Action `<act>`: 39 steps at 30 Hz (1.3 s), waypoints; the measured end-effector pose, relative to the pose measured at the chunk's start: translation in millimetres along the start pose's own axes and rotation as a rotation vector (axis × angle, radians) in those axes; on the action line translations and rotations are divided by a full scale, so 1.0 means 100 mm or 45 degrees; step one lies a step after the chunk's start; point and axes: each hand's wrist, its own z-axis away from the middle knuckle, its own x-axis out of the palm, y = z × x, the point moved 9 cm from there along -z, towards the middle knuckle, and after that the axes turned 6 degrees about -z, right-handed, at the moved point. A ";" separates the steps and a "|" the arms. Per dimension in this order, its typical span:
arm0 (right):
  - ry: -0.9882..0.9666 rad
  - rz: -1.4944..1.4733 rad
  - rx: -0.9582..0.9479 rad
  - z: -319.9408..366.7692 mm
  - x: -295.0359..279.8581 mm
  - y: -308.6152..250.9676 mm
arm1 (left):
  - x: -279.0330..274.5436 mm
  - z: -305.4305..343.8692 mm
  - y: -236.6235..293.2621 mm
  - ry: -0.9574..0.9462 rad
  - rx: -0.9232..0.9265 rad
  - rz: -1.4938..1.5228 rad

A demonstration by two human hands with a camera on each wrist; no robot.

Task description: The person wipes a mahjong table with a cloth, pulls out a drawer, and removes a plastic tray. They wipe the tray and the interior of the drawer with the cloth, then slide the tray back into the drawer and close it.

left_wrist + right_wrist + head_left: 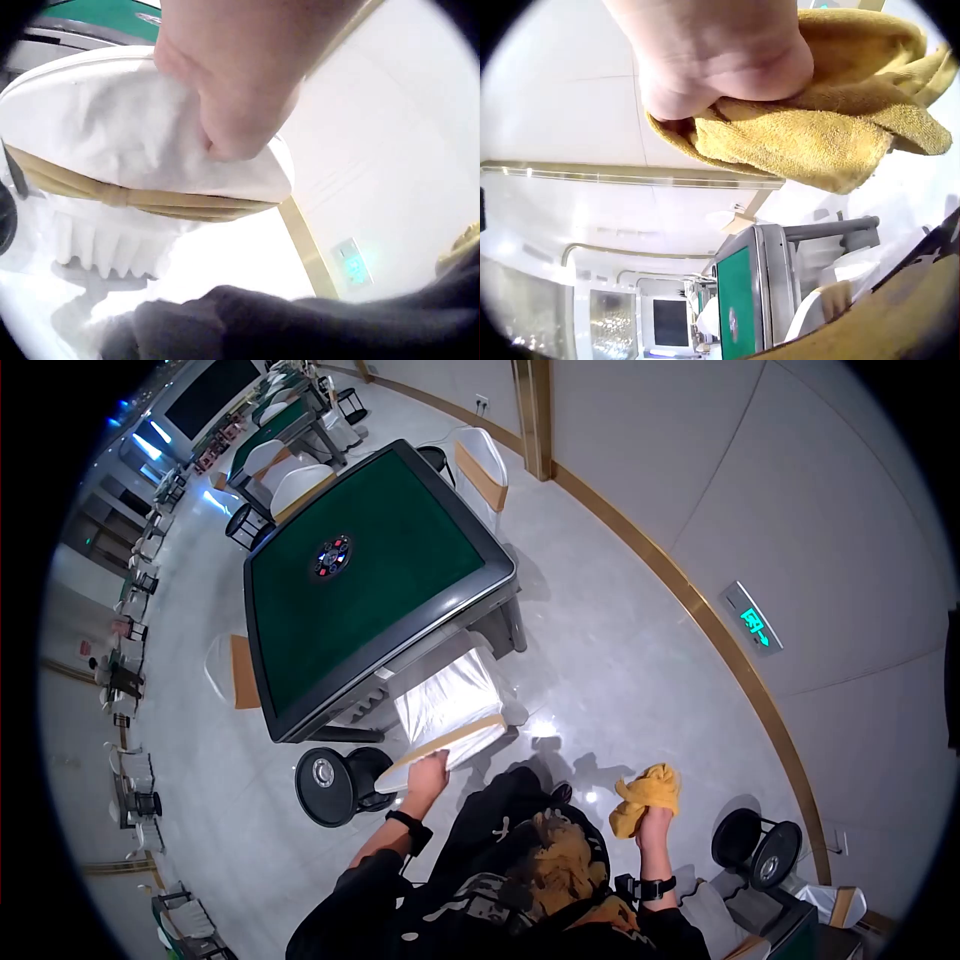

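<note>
My left hand (pixel 428 772) grips the top of the backrest of a white-covered chair (pixel 450 695) at the near side of a green-topped mahjong table (pixel 400 585). In the left wrist view the fingers curl over the edge of the white backrest (pixel 112 112), and a gold sash (pixel 116 196) is tied across it. Off to the right, away from the table, my right hand (pixel 655 824) holds a bunched yellow towel (pixel 652 788). Folds of the towel (pixel 802 142) hang past the hand in the right wrist view, hiding the fingertips.
A black round side stand (pixel 325 785) is left of the chair, by the table leg. More white chairs (pixel 483 470) surround the table. Along the right runs a wall with a lit exit sign (pixel 753 618). Another black stand (pixel 775 855) stands behind on the right.
</note>
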 end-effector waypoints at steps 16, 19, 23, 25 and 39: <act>-0.356 0.113 0.095 -2.50 0.59 -0.50 | -0.44 -1.14 -0.27 0.086 -0.268 -0.018; -0.479 0.311 0.304 -3.15 1.10 -0.79 | -0.52 -1.22 -0.25 0.041 -0.311 -0.018; -0.819 0.560 -0.007 -4.05 1.81 -1.21 | -0.48 -1.32 -0.30 -0.109 -0.445 0.012; -0.910 0.542 0.007 -4.47 2.15 -1.37 | -0.24 -1.45 -0.30 -0.567 -0.560 -0.098; -1.432 0.312 0.281 -7.54 4.57 -2.11 | -1.74 -6.56 0.23 0.392 -0.879 0.972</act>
